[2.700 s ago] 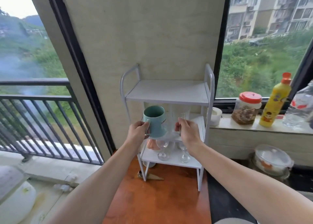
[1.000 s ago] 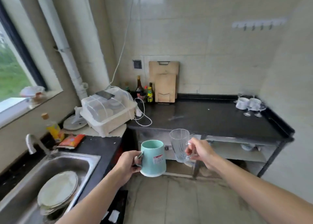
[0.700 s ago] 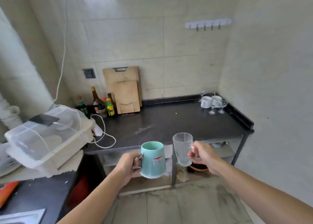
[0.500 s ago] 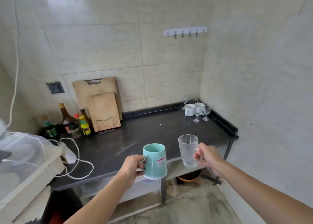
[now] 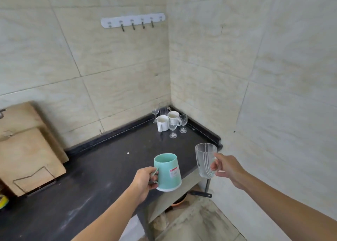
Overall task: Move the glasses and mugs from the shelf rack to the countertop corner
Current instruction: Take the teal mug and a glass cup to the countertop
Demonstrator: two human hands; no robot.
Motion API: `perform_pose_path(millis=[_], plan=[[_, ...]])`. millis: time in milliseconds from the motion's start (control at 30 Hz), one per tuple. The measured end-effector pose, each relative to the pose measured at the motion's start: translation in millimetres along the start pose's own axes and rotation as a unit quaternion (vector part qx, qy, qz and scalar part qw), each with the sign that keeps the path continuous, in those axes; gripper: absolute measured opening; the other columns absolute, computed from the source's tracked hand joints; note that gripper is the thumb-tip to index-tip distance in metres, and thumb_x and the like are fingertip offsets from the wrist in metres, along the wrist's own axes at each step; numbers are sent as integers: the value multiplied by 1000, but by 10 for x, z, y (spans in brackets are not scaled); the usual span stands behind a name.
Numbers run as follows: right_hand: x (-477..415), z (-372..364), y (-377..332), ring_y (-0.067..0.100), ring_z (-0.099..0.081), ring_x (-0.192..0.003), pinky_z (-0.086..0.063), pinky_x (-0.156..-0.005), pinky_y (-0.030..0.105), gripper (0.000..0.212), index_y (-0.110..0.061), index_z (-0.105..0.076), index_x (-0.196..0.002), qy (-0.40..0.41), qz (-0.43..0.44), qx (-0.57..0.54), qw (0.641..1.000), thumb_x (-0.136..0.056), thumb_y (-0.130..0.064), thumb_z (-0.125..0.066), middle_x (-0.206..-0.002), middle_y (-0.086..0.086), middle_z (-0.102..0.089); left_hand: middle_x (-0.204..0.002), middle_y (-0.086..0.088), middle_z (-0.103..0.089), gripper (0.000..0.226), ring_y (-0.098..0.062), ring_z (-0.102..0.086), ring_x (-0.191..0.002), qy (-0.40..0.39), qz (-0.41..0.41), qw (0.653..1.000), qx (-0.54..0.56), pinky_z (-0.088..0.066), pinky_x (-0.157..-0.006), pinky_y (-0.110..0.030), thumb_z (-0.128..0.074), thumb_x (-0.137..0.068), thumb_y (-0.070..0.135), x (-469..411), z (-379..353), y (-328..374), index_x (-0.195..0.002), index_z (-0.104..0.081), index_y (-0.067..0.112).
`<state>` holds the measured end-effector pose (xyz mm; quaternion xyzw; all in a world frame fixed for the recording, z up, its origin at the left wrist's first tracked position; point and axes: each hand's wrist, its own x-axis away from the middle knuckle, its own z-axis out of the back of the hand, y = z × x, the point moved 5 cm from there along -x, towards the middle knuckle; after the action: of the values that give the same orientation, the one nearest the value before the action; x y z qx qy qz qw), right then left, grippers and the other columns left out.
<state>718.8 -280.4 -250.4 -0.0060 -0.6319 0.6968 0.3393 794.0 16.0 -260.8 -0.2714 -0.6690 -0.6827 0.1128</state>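
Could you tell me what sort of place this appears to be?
Most likely a home kitchen: a dark stone countertop against beige tiled walls, wooden cutting boards leaning there, a white hook rail above, and white mugs and stemmed glasses gathered in the corner.

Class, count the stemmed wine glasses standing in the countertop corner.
3: one wine glass in front of the white mugs, one to their right, one behind. More may be hidden.
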Motion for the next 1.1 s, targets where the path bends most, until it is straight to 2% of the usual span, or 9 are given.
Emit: perform_pose_path(millis=[133,300,467,533,633,800,1100], plan=[[-820,99,-126,19,-60,-68,-53,-74,37,34,-10,-54,-63,-7,-12,1,1000,-92,-27,-56,-67,8,-70,-56,-7,-44,35,-22,-49,-67,17,15,1000,-19,-45,-64,-34,-39,-96,10,-660,-379,187,-62,-49,9],[-1735,133,-320,18,-57,-62,-51,-68,32,31,-11,-56,-58,-32,-26,35,999,-87,-22,-57,-63,7,-69,-60,-9,-45,34,-22,-51,-70,44,27,999,-13,-48,-66,-34,-38,-96,10,-1420,-758,449,-64,-48,7],[-2440,33,-313,19,-61,-69,-55,-87,41,35,-11,-60,-56,-36,-67,55,996,-88,-24,-57,-61,4,-69,-66,-10,-48,33,-24,-56,-80,62,43,997,-20,-50,-68,-33,-35,-96,7,-2012,-1009,508,-64,-45,5],[-2682,-31,-262,21,-61,-71,-53,-93,45,36,-12,-60,-53,-34,-81,52,995,-88,-23,-56,-62,5,-69,-67,-10,-49,36,-24,-55,-80,54,47,997,-37,-49,-66,-31,-35,-99,7,-2270,-1095,485,-64,-45,5],[-3012,-152,-170,22,-62,-73,-51,-98,48,36,-11,-59,-54,-30,-102,39,994,-87,-22,-55,-67,8,-67,-70,-10,-49,28,-22,-53,-76,37,60,997,-44,-49,-66,-29,-38,-100,6,-2642,-1200,413,-75,-49,3],[-3513,-352,-97,20,-58,-71,-49,-99,46,28,-8,-55,-61,-20,-134,28,990,-86,-20,-54,-68,8,-63,-71,-10,-50,25,-21,-50,-72,11,72,996,-52,-50,-68,-30,-42,-99,5,-3191,-1223,327,-76,-51,4],[-4072,-570,-83,27,-64,-77,-50,-98,51,36,-7,-54,-50,24,-132,28,991,-85,-16,-53,-71,17,-64,-71,-11,-48,25,-22,-46,-73,-30,76,995,-57,-47,-75,-35,-44,-98,4,-3763,-1198,314,-74,-51,6]])
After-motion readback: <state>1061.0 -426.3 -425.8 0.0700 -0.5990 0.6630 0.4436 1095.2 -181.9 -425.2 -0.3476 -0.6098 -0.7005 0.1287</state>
